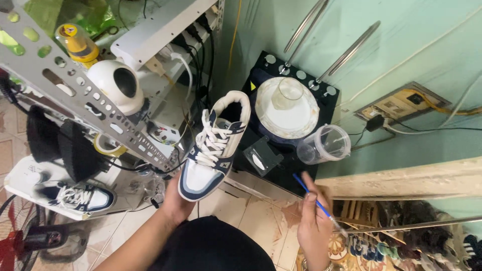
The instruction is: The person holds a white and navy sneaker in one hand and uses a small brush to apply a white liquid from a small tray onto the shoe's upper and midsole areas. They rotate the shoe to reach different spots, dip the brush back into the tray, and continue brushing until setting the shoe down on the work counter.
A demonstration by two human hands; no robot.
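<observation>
Sneaker [213,148] in left hand [175,203]: smooth leather-look panels, woven cloth laces. Brush [314,199] in right hand [315,226]: glossy blue handle.

Pale green wall [411,55], tiled floor [251,211], perforated metal shelving [75,95].

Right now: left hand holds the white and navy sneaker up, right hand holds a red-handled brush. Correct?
Not quite. The brush in the right hand has a blue handle, not red, as the head view shows. The rest stands: the left hand holds the white and navy sneaker up.
</observation>
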